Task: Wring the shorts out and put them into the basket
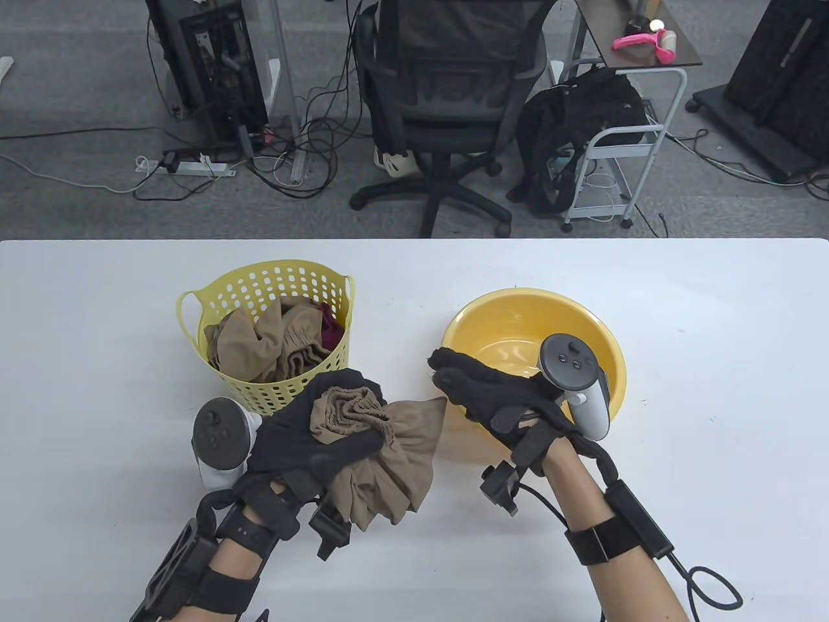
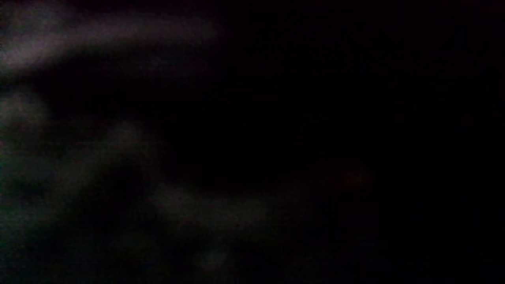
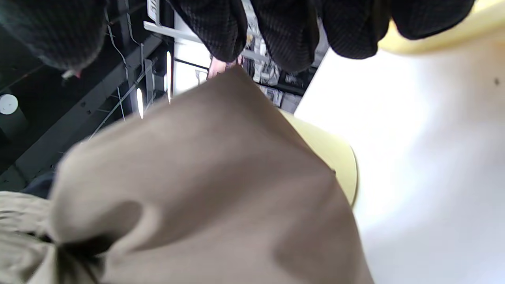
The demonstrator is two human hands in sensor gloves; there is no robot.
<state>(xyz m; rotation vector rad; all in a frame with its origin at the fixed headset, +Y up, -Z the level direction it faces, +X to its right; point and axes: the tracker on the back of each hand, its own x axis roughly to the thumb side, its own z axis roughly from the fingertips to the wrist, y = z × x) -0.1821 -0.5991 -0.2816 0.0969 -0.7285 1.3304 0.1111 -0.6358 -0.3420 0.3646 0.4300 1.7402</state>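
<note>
Left hand gripping bunched tan shorts just beside the yellow basket; right hand hovering relaxed, holding nothing, over the yellow basin's rim, white surface lying beneath

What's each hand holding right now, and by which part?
The left hand grips the tan shorts around their bunched elastic waistband. The right hand holds nothing, fingers extended.

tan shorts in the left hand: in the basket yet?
Out. The left hand grips the bunched shorts above the table, just short of the yellow basket.
</note>
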